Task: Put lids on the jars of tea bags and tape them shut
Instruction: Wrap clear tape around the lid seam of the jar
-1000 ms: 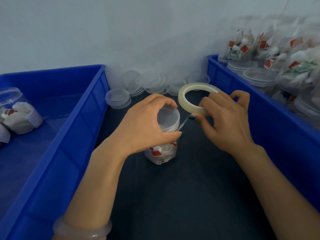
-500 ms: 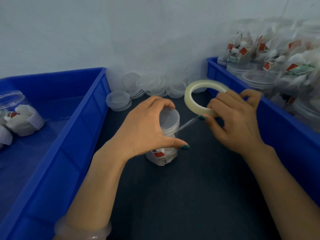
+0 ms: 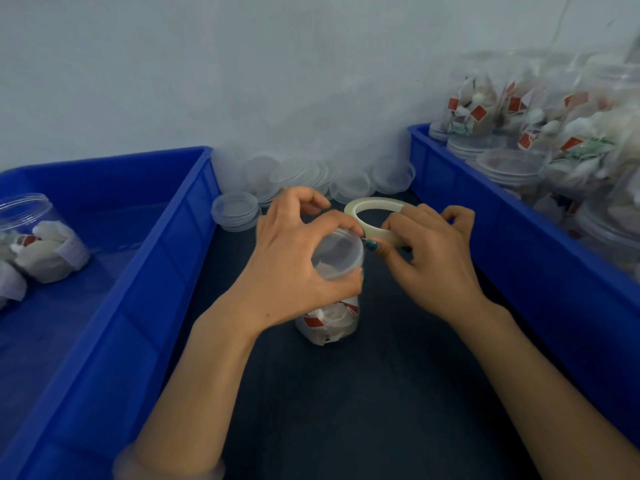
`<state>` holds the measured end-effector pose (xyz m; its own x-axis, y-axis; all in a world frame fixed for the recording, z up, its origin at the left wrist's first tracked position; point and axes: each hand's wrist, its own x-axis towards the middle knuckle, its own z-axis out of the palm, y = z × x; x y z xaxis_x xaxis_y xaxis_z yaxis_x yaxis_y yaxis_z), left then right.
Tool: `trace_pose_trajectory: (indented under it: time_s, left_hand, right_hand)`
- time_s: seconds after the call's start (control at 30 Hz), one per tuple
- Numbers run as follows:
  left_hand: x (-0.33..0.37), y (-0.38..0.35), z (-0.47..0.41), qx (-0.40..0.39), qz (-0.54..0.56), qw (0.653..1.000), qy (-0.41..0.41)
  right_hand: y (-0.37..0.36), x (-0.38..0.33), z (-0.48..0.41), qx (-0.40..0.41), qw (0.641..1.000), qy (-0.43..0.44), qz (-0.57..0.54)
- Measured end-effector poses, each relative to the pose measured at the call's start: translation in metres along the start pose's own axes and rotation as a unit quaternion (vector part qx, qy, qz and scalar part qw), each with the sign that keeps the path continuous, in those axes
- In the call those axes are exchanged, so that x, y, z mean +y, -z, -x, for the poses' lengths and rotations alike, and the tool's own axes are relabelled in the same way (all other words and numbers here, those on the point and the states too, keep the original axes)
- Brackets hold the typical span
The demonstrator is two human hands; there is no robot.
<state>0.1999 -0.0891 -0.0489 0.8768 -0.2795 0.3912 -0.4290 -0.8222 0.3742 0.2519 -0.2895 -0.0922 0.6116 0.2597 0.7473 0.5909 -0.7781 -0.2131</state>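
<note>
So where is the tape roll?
Head view, just right of centre: the right hand holds the tape roll beside the lid of the jar.

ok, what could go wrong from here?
The left hand curls its fingers round the rim of the clear round plastic lid, where tape must land; it may stick to skin or miss the seam.
The right hand holds the translucent tape roll close against the lid; the tape could crease.
The clear plastic jar of tea bags is gripped only at its top; a pull might tip it.
</note>
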Motion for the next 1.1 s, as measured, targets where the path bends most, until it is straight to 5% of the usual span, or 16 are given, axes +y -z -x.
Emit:
trace_pose_trajectory:
  time_s: [0.4,0.63,0.87,0.97,1.1]
  left_hand:
    - [-0.015,0.004,0.003,-0.038,0.167,0.985,0.036]
    - [-0.021,0.005,0.002,-0.051,0.202,0.977,0.045]
    - [-0.017,0.009,0.003,-0.089,0.252,0.964,0.017]
    - [-0.016,0.011,0.003,-0.103,0.216,0.971,0.013]
    - [-0.008,0.006,0.003,-0.069,0.010,0.997,0.028]
  right_hand:
    - [0.015,0.024,0.001,-0.028,0.993,0.114,0.010]
    - [0.016,0.030,0.002,0.010,0.993,0.110,0.034]
    - [0.005,0.018,0.001,-0.037,0.997,0.044,-0.052]
    - [0.002,0.014,0.001,-0.014,0.997,0.041,-0.065]
    - [0.003,0.012,0.002,0.012,0.998,0.033,-0.051]
